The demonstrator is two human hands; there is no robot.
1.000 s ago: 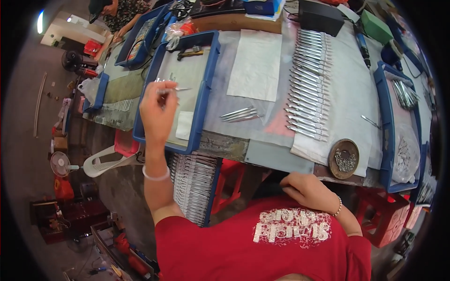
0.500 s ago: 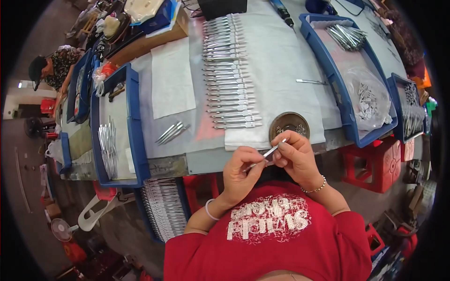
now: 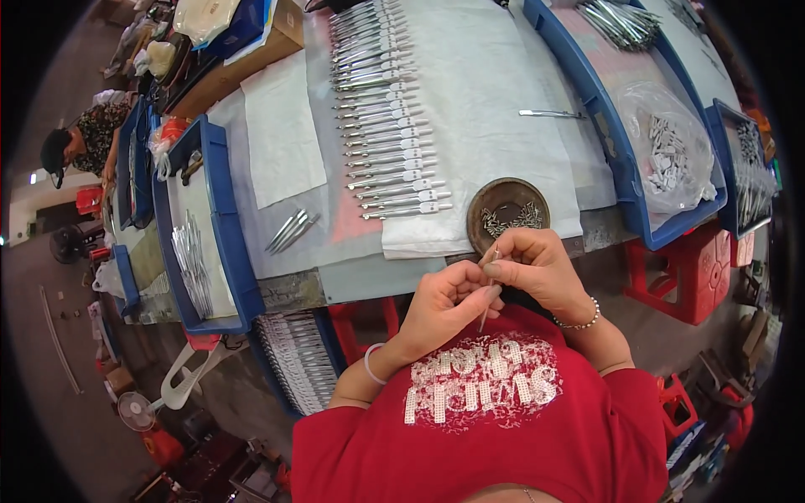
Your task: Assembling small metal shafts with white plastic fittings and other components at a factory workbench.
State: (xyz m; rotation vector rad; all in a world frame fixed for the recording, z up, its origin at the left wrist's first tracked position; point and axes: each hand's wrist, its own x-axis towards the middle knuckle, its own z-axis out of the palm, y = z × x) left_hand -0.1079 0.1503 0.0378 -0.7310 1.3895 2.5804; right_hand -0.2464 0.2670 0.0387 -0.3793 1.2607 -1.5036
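A grey floor [image 3: 42,327] is seen at the left, where a white fan [image 3: 134,410] is stood near a white plastic chair [image 3: 178,377]. A black fan [image 3: 67,243] is placed farther back, near a pale wall [image 3: 33,205]. Red plastic stools [image 3: 686,281] are set by the cloth-covered workbench [image 3: 293,290].

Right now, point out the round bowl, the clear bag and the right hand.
Round bowl [image 3: 475,218]: head view, left rim.
Clear bag [image 3: 635,138]: head view, plastic left of the parts inside.
Right hand [image 3: 539,262]: head view, middle of the hand.

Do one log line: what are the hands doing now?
left hand: holds slim rod | right hand: holds same rod | beyond: bowl with metal bits
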